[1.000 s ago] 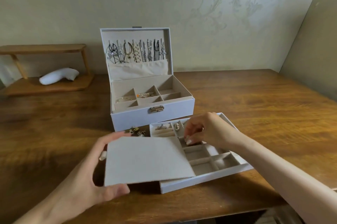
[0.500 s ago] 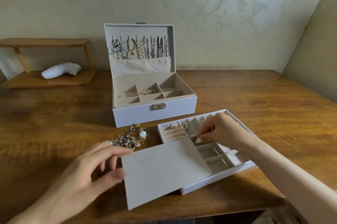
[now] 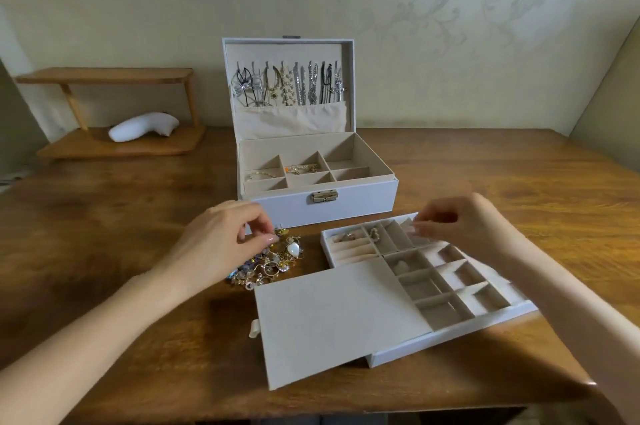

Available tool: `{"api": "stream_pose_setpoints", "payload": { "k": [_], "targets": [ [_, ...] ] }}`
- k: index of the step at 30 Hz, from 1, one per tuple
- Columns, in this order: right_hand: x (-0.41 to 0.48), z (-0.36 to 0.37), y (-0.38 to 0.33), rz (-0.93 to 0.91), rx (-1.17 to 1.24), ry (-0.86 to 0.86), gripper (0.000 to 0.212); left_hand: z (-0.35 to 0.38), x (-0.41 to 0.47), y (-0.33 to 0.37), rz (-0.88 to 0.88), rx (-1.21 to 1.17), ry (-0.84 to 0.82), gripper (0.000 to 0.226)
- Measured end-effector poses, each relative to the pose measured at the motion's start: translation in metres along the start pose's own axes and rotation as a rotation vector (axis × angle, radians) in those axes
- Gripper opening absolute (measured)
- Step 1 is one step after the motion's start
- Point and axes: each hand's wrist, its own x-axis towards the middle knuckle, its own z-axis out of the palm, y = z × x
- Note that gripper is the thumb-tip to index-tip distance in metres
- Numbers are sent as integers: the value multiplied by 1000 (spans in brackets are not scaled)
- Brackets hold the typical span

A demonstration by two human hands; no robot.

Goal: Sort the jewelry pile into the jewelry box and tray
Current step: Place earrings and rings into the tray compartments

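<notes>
Leaving the beige cover panel (image 3: 332,320), held 1 s ago, lying slanted across the divided tray's (image 3: 450,338) near-left part. Freeing the left hand (image 3: 218,241), now reaching the jewelry pile (image 3: 277,262) between tray and open jewelry box (image 3: 363,203), fingertips (image 3: 268,238) closing narrowly on a gold piece, grip not certain. Shifting the right hand (image 3: 464,227) from the tray's middle cells to its far row, fingertips pinching together, anything held not discernible. Probably resuming sorting.

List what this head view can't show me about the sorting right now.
- Head view: whether the left hand pinches a piece from the tangled gold-and-silver jewelry pile; its curled fingers hide it.
- Head view: whether the right hand holds anything; its fingertips are blurred.
- Head view: near-left cells of the white divided tray; the flat beige lid panel covers them.
</notes>
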Motion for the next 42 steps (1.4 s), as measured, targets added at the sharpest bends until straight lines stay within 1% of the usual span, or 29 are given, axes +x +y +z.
{"api": "stream_pose_setpoints", "payload": {
  "k": [2,4,6,8,11,15,19,21,23,24,26,27,29,31,34,35,36,38,40,42],
  "targets": [
    [10,-3,2,-4,87,77,13,9,11,10,44,70,-74,11],
    [19,-5,7,26,222,134,16,19,20,17,82,161,-102,17],
    [25,-9,13,60,404,200,24,25,24,20,88,194,-117,17],
    [27,-14,20,73,533,257,27,30,26,19,88,198,-114,16],
    [24,-17,29,64,617,309,15,30,26,17,52,156,-113,16],
    [23,-15,38,58,654,336,15,22,30,19,-18,105,-136,19],
    [20,-13,27,5,603,277,21,15,34,25,4,140,-150,16],
    [18,-10,11,-47,554,215,14,11,38,26,-3,97,-128,15],
    [16,1,-13,-139,409,79,3,8,43,29,-2,40,-118,13],
    [16,11,-25,-185,319,-6,5,7,46,33,8,-5,-118,12],
    [20,35,-45,-213,254,-160,25,5,51,44,20,-139,-115,10],
    [22,46,-54,-197,284,-208,33,4,53,49,16,-207,-115,10],
    [27,59,-64,-143,440,-220,38,2,56,56,4,-302,-105,11],
    [31,62,-65,-101,594,-187,35,1,57,58,-8,-343,-72,14],
    [31,56,-63,-94,627,-166,23,2,53,56,-26,-371,-25,18],
    [30,52,-61,-90,609,-158,19,4,50,55,-26,-334,-14,18],
    [29,45,-57,-77,591,-141,17,7,46,52,-18,-247,-6,16],
    [26,26,-44,-42,576,-94,13,13,41,45,18,65,-9,15],
    [21,7,-27,-24,534,-62,12,23,35,35,79,346,-67,23],
    [12,-2,-13,1,453,-56,12,34,32,29,131,448,-125,25]
  ]
}}
